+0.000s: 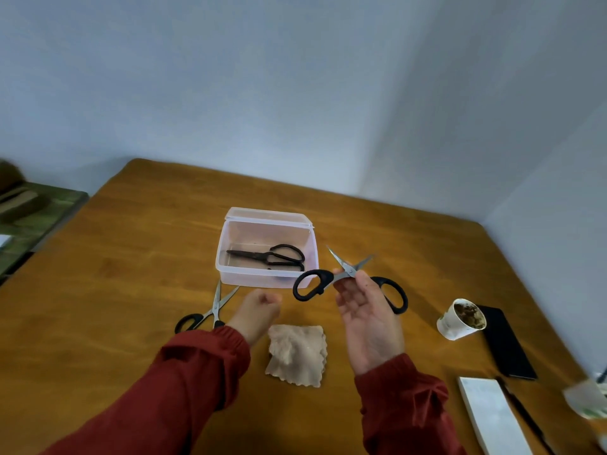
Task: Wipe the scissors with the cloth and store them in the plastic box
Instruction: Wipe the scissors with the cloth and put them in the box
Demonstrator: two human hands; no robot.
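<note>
Slim scissors (210, 310) lie on the desk (131, 257) at the left, likely awaiting their turn. Beside them the left hand (259, 310) hovers, fingers curled on nothing, near the cloth (297, 356) it probably means to take. Dark scissors (269, 256) already rest in the open plastic box (230, 257), and to its right the right hand (364, 310) pinches black-handled scissors (349, 277) at the pivot, blades spread for wiping.

Plastic box (256, 279) just beyond right hand (364, 313), lid (269, 215) back, top open, dark scissors (267, 256) lying inside, cup (451, 326) well right, bare table (423, 274) between.
</note>
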